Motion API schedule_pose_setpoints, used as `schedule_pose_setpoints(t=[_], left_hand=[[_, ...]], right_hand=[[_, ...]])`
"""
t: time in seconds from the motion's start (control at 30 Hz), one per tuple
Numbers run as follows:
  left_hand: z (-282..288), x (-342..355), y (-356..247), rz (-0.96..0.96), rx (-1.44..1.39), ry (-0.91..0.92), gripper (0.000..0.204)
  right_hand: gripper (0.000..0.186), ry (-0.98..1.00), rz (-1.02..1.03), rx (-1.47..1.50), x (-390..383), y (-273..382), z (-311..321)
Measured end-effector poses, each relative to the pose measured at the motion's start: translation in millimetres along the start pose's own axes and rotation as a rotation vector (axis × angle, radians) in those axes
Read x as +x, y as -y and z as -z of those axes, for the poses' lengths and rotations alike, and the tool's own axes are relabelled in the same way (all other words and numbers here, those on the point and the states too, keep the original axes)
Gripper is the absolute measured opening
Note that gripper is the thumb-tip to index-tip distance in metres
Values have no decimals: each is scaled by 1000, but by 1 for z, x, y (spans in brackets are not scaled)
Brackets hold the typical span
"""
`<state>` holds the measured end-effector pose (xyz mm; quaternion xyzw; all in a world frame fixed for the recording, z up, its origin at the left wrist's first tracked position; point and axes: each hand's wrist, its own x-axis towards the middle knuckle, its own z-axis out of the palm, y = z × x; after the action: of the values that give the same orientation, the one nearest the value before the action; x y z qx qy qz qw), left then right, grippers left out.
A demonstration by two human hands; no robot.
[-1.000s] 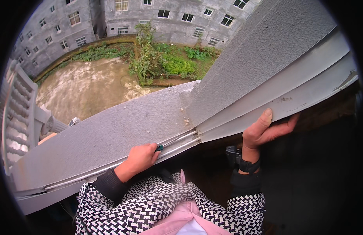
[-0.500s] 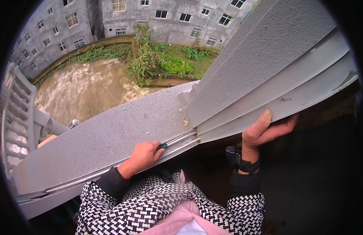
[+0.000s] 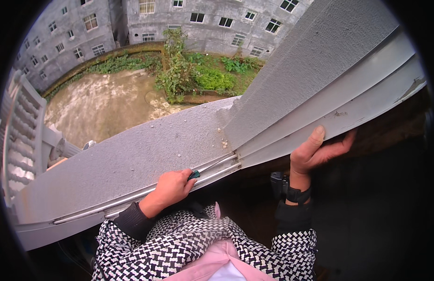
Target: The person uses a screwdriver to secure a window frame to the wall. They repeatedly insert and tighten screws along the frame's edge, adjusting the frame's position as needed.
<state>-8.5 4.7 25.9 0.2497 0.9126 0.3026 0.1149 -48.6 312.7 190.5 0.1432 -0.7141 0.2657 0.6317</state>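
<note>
Long, rough grey ledge running diagonally across the view, pale rails along its near edge, small light crumbs scattered on top, some gathered beside the grey post at its right end.

Yeah, we looked all over and honestly we can't read anything here: no legible text, labels, brands, numbers or signs that we can make out on any of the stuff in view.

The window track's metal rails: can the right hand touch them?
Probably yes: the right hand rests against the window frame nearby, and the metal rails look uncovered near the corner, though the teal-handled tool in the left hand points there.
</note>
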Motion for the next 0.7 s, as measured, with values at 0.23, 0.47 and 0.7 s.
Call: schedule_pose_setpoints(t=[0.23,0.47,0.7], left_hand=[[0,19,-23,-38,51,7,33],[29,36,-48,-56,195,93,21],[49,58,-71,-81,323,164,16]], right_hand=[[68,3,39,6,1,-2,-1],[69,-23,36,31,3,-2,-3],[68,28,4,-10,3,1,5]])
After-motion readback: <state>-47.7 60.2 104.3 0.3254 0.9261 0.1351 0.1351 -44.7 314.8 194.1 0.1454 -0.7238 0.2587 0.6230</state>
